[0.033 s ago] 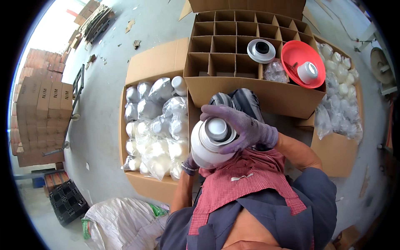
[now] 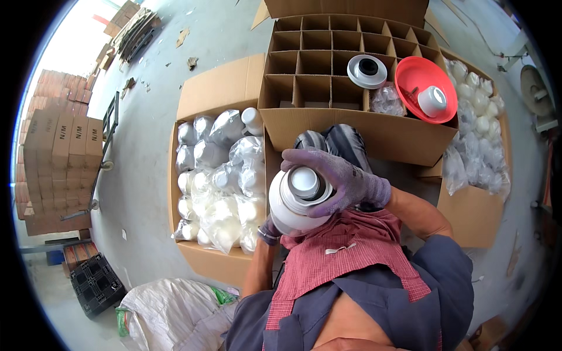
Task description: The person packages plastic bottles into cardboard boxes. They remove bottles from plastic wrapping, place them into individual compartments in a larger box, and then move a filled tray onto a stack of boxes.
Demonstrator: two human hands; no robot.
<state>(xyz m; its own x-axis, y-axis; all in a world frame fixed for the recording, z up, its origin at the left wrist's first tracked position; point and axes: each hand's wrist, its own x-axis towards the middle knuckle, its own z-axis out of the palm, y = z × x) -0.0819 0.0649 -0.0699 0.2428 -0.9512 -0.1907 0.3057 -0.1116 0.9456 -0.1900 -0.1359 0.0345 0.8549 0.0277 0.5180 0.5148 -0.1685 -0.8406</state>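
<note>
A white, rounded bottle (image 2: 287, 213) with a pale cap (image 2: 305, 182) and a black ring under it is held upright above my lap. My right hand (image 2: 345, 181), in a purple-grey glove, is closed round its top, thumb and fingers on opposite sides of the cap. At the bottle's lower left my left hand (image 2: 268, 231), gloved too, presses against the body; its fingers are hidden beneath. Close by on the left, a cardboard box (image 2: 216, 263) is filled with white bottles (image 2: 211, 153) in clear plastic bags.
Ahead stands a large divided carton (image 2: 351, 130). On its dividers rest a white lid-like part (image 2: 367, 72) with a black centre and a red bowl (image 2: 410, 70) holding a white cup (image 2: 432, 102). Bagged white pieces (image 2: 477, 126) fill another box at right. A white sack (image 2: 170, 310) lies lower left.
</note>
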